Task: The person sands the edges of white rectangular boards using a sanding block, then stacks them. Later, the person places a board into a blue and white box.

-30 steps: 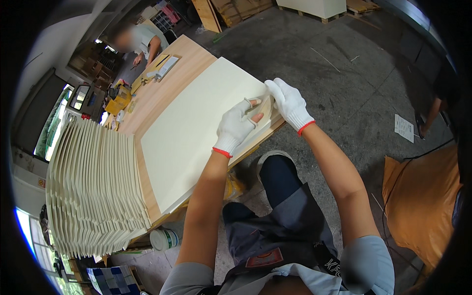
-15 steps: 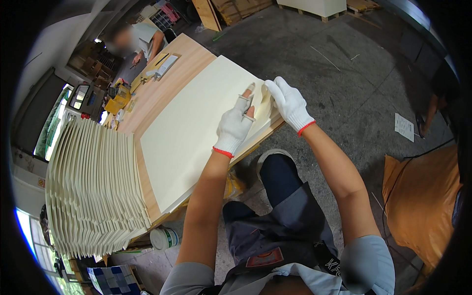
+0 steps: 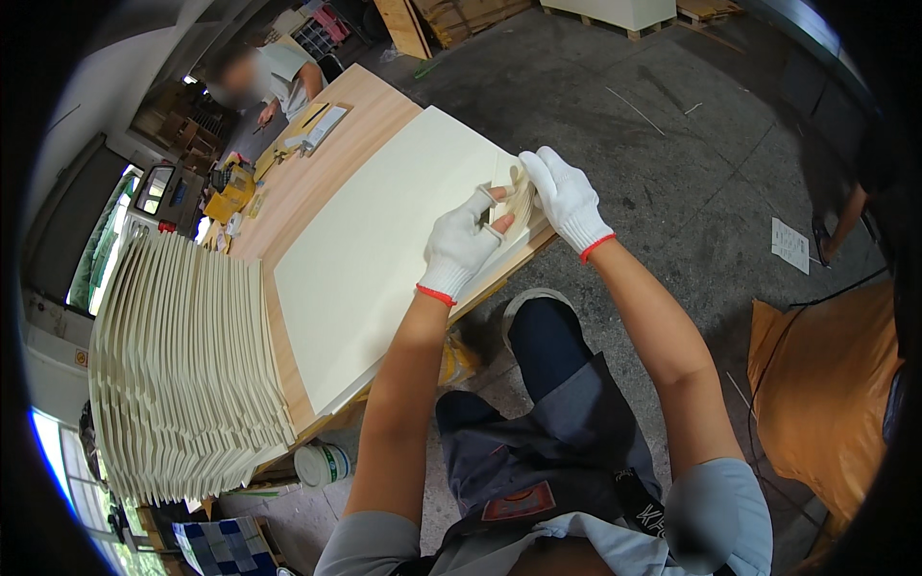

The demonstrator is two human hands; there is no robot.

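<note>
Along the left side, a fanned pile of cream sheets (image 3: 187,370) covers one end of the wooden tabletop (image 3: 360,96); next lies a flat cream stack (image 3: 360,250), the left hand (image 3: 456,248) over it, thumb and forefinger parted; the right hand (image 3: 567,200), fingers bent together, touches curled sheet corners (image 3: 521,200), grip unclear

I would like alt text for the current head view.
White-gloved left hand and right hand are at the curled corner of stacked cream sheets on a wood-grain table. At left lies a fanned pile of pale sheets.
</note>
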